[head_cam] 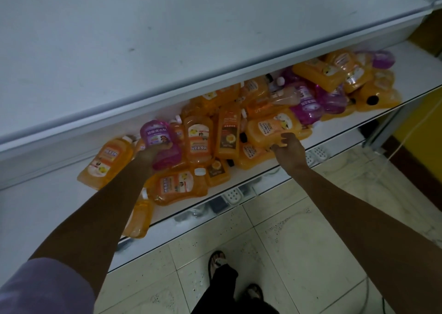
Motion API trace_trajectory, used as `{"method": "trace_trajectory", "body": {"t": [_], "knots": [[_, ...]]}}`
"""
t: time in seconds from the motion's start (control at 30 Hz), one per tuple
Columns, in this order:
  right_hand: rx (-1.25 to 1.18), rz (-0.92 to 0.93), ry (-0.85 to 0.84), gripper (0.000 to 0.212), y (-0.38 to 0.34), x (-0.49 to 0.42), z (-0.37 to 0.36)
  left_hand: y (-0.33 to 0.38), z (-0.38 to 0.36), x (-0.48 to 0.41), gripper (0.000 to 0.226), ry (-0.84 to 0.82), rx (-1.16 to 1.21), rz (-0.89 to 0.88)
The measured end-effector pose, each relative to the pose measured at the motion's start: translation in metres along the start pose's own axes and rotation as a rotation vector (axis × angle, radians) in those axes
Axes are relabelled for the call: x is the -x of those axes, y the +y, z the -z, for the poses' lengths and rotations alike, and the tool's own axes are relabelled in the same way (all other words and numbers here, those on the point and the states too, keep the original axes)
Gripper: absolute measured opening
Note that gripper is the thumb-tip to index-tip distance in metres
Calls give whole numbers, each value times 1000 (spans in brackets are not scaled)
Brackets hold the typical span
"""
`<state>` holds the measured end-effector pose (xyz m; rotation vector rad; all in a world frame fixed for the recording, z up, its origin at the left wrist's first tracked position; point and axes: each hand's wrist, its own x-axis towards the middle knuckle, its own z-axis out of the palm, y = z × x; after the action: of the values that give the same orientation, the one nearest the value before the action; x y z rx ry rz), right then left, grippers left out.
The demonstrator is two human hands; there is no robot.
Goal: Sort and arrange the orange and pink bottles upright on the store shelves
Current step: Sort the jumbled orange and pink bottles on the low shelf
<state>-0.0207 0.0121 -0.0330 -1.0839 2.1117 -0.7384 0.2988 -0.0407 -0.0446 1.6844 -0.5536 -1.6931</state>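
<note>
A heap of orange and pink bottles lies on its side along the middle shelf. My left hand grips a pink bottle near the left end of the heap; its white label faces up. My right hand holds the lower edge of an orange bottle in the middle of the heap. More pink bottles lie mixed with orange ones toward the right end. One orange bottle lies at the far left, another at the shelf's front edge under my left forearm.
The white top shelf overhangs the back of the heap and hides part of it. A lower shelf with small white and dark items shows below. Tiled floor and my sandalled feet lie beneath. A yellow wall stands at right.
</note>
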Motion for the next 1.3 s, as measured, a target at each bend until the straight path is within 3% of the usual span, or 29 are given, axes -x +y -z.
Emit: {"method": "trace_trajectory", "body": {"t": [0.07, 0.13, 0.3, 0.43, 0.53, 0.67, 0.77, 0.93, 1.07, 1.2, 1.3], "knots": [[-14, -3, 20, 45, 2, -4, 8, 0, -6, 7, 46, 7, 152, -48], [-72, -35, 65, 41, 5, -10, 19, 0, -15, 13, 53, 16, 255, -100], [-102, -44, 181, 32, 10, -37, 51, 10, -60, 35, 53, 21, 188, -282], [-57, -5, 185, 42, 23, -77, 77, 15, -128, 55, 43, -26, 178, -335], [28, 23, 106, 47, 34, -107, 94, -1, -181, 68, 34, -94, 241, -291], [-127, -16, -57, 52, 47, -146, 107, -27, -237, 77, 40, -79, 280, -227], [-237, -128, -178, 56, 51, -161, 104, -45, -264, 88, 29, -19, 272, -212], [-463, -303, -257, 75, 57, -168, 96, -80, -275, 112, 66, 55, 181, -204], [-578, -384, -371, 70, 51, -176, 104, -95, -273, 129, 83, 138, 83, -201], [-740, -453, -509, 59, 40, -177, 109, -109, -264, 140, 81, 202, 35, -170], [-835, -571, -472, 60, 38, -174, 116, -118, -264, 146, 81, 233, 57, -177]]}}
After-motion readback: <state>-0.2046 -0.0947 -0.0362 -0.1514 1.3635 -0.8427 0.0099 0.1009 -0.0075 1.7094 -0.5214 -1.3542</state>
